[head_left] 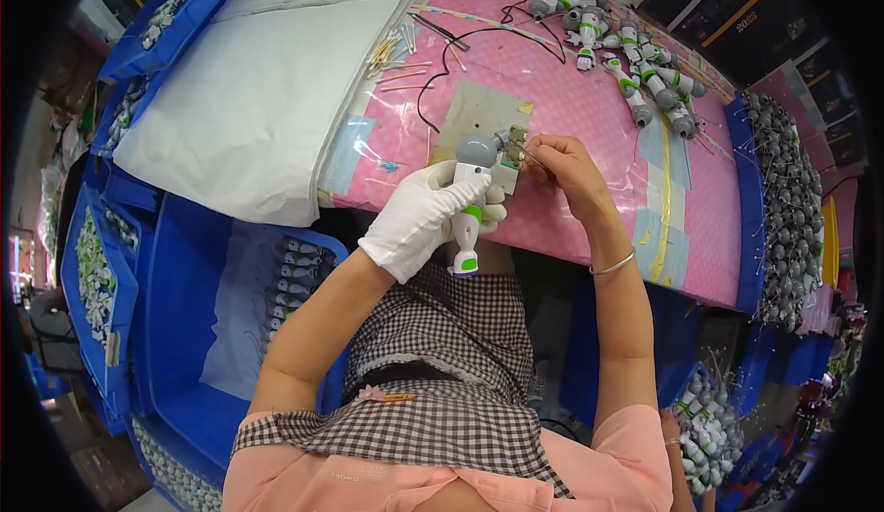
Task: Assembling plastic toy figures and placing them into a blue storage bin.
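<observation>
My left hand (414, 217), in a white glove, is wrapped round a toy figure's limb (470, 224). The limb is white with bright green patches and has a round grey joint at its upper end. That end points up and right, against a small metal fixture (516, 146) at the table's near edge. My bare right hand (569, 169) is just right of the fixture, its thumb and fingers pinched together. A thin dark line shows at the fingertips, too small to name. Under the fixture lies a grey plate (470, 111).
Similar limbs (635, 61) are heaped at the far right of the pink-covered table (589, 226). Cotton swabs (391, 56), tweezers (442, 30) and a black cable lie farther left. White sheets (249, 88) cover the left side. Blue bins (184, 328) with parts stand left and right.
</observation>
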### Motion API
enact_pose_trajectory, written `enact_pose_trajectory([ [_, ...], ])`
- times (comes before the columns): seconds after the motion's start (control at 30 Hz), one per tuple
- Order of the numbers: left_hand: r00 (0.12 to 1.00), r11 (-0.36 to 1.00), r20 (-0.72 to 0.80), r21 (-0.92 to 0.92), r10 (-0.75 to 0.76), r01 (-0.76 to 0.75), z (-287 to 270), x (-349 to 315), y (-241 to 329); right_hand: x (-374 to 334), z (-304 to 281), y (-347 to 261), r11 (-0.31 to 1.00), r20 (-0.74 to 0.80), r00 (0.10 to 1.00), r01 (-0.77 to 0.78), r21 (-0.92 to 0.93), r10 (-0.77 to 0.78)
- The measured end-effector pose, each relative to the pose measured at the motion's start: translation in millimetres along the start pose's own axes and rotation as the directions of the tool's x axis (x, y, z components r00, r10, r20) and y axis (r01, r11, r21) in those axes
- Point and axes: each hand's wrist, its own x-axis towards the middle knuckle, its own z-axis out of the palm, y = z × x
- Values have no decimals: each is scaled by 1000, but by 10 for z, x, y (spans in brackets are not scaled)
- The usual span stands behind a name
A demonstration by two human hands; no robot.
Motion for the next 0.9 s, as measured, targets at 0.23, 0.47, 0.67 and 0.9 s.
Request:
enact_pose_trajectory([
  [0.23,998,997,9,-46,69,-68,-16,66,-80,-41,39,-35,996,-41,996,-72,60,75],
  [0.47,999,1000,41,-20,0,1,-37,-122,-24,-179,-146,-208,990,-102,995,10,140,4],
  [0.67,714,918,-589,140,379,-371,-797,-1121,0,354,-1196,300,725,-580,503,145,-674,-640],
  [0.9,-326,954,-899,296,292,41,-3047,-2412,-1469,490,-2129,460,337,-458,782,-333,-880,-423],
])
